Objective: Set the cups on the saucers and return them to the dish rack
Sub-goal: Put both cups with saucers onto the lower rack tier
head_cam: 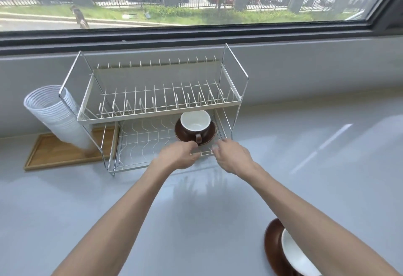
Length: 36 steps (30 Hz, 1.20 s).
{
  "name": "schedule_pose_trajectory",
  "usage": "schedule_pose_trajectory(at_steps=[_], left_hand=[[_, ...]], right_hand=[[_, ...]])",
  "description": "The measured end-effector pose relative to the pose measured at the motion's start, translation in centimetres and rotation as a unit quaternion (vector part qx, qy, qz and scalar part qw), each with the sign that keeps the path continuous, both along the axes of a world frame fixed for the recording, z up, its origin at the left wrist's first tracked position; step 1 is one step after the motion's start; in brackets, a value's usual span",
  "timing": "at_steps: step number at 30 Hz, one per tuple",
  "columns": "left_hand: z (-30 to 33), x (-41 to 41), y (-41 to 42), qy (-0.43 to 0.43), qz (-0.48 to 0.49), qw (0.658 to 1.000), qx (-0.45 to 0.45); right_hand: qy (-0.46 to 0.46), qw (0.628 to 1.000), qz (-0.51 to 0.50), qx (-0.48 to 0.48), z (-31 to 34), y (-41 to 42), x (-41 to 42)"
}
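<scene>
A brown cup with a white inside (195, 123) stands on a brown saucer (209, 137) in the right part of the lower tier of a two-tier wire dish rack (152, 110). Its handle faces me. My left hand (177, 154) and my right hand (231, 157) hover just in front of that saucer, at the rack's front edge, fingers apart and holding nothing. A second brown saucer (272, 247) with a white-lined cup (294, 256) on it sits on the counter at the bottom right, partly hidden by my right forearm.
A stack of white plastic cups (56, 114) leans on a wooden tray (58, 153) left of the rack. The upper tier holds only plate dividers. The grey counter (316, 145) runs below a window ledge.
</scene>
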<state>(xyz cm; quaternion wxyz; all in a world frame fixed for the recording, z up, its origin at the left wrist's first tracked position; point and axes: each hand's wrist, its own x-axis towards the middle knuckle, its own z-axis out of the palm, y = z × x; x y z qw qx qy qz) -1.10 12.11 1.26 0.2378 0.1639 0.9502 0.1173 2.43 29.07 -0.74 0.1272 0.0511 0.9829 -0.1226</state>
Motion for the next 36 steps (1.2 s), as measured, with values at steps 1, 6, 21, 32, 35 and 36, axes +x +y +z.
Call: schedule_pose_trajectory(at_steps=[1, 6, 21, 32, 35, 36], left_hand=[[0.2, 0.8, 0.4, 0.019, -0.025, 0.999, -0.035], [0.1, 5.7, 2.9, 0.142, -0.114, 0.978, -0.1], [-4.5, 17.1, 11.0, 0.137, -0.183, 0.972, 0.052], [-7.1, 20.1, 13.1, -0.128, -0.048, 0.98, 0.142], [-7.4, 20.2, 13.5, -0.165, -0.022, 0.975, 0.144], [-7.6, 20.1, 13.6, -0.184, -0.011, 0.971, 0.15]], right_hand=[[0.002, 0.999, 0.013, 0.039, 0.2, 0.2, 1.2], [0.046, 0.993, 0.02, 0.111, 0.8, 2.2, 7.4], [0.018, 0.971, -0.235, 0.037, -1.2, 10.7, 24.3], [-0.003, 0.928, -0.349, -0.13, -5.3, 13.0, 27.4], [-0.015, 0.919, -0.358, -0.166, -6.0, 13.4, 27.4], [-0.017, 0.915, -0.362, -0.176, -6.2, 13.5, 27.4]])
